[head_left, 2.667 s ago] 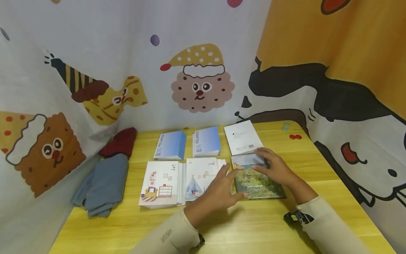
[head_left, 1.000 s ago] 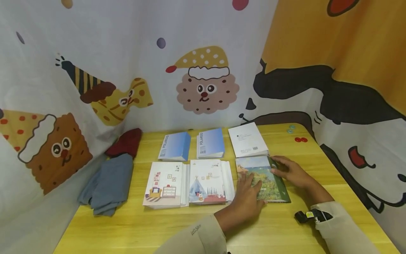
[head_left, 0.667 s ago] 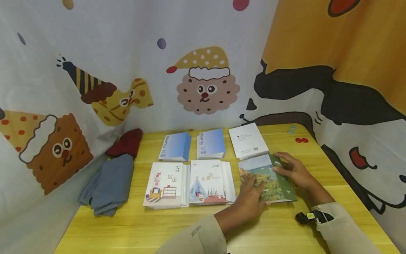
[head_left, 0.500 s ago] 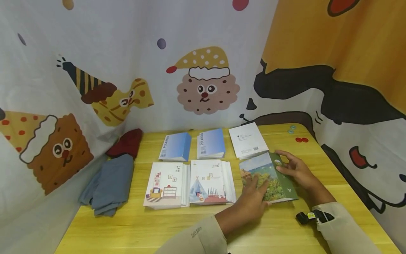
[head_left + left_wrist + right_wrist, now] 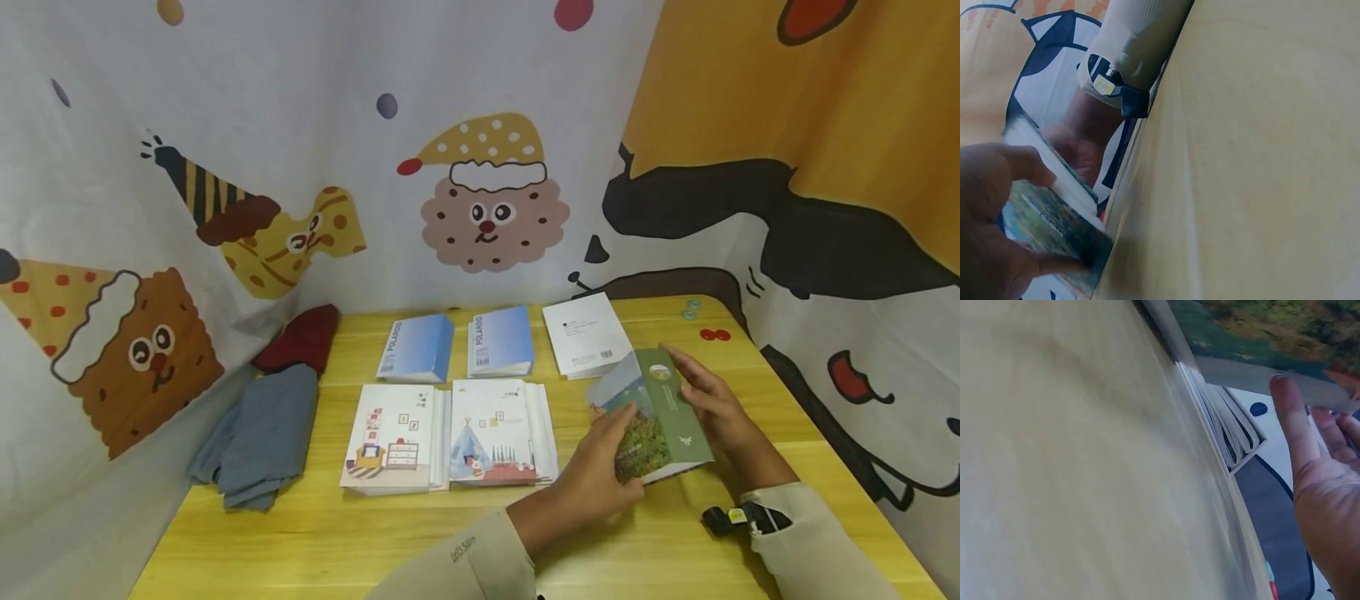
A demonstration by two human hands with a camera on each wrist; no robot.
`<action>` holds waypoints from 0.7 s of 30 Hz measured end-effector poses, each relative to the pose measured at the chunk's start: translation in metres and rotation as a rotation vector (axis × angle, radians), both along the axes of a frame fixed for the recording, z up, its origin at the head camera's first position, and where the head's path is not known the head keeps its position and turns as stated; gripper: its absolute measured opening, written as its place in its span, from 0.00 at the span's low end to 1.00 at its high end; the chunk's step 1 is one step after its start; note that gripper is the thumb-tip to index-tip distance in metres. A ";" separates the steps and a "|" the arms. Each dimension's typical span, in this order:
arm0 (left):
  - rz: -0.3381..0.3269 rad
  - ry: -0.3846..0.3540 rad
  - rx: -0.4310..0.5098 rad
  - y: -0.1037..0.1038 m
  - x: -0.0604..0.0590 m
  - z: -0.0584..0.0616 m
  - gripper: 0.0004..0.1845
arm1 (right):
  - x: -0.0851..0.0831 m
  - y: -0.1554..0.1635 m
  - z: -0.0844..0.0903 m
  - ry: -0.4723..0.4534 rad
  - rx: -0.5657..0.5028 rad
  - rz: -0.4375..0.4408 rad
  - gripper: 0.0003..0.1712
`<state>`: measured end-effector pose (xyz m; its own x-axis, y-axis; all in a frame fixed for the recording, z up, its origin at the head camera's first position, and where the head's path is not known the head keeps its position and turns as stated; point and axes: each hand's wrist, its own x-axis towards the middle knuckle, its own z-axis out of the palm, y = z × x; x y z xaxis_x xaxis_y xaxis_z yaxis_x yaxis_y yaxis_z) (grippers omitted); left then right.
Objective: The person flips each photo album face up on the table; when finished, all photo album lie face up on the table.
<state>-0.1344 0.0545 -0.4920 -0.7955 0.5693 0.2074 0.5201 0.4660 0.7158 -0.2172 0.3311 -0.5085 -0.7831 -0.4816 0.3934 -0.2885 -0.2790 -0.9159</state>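
Both hands hold a photo album (image 5: 670,408) with a landscape cover and a green spine, at the right of the table in the head view. It is tilted, its spine turned up toward the head camera. My left hand (image 5: 581,492) grips the near left side, fingers over the picture cover and thumb by the lower edge. In the left wrist view the album cover (image 5: 1054,225) and its pale page edge show between the fingers. My right hand (image 5: 716,408) holds the spine side from the right. The right wrist view has the right thumb on the album's edge, fingers behind.
Two blue "POLAROID" albums (image 5: 415,346) and a white book (image 5: 587,333) lie at the back of the yellow table (image 5: 337,542). Two white illustrated albums (image 5: 495,433) lie left of the hands. Folded grey-blue cloth (image 5: 262,433) and dark red cloth (image 5: 307,337) sit far left; red discs (image 5: 715,335) far right.
The photo album has gone from flat on the table to tilted up, its green spine turning into view. My left hand moved right onto the cover; my right hand shifted to the spine side.
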 end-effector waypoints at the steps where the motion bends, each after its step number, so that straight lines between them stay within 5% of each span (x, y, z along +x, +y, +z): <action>1: -0.003 0.012 0.032 0.000 -0.001 0.000 0.58 | 0.000 0.000 0.000 -0.019 -0.035 0.051 0.36; 5: -0.020 0.010 0.153 0.000 -0.005 -0.002 0.64 | -0.001 -0.001 0.000 -0.002 -0.033 0.108 0.36; 10: -0.077 -0.115 0.310 0.001 -0.007 0.000 0.69 | 0.000 -0.008 -0.002 0.102 0.224 -0.036 0.44; 14: -0.084 -0.147 0.350 -0.001 -0.008 0.005 0.69 | 0.002 -0.013 -0.002 0.127 0.397 -0.091 0.49; 21: -0.061 -0.251 0.379 -0.015 -0.011 0.019 0.64 | 0.007 -0.018 -0.002 0.114 0.522 -0.123 0.50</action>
<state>-0.1459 0.0393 -0.4725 -0.8155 0.5374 0.2150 0.3269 0.1210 0.9373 -0.2099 0.3132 -0.5105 -0.8123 -0.5432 0.2123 -0.3958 0.2462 -0.8847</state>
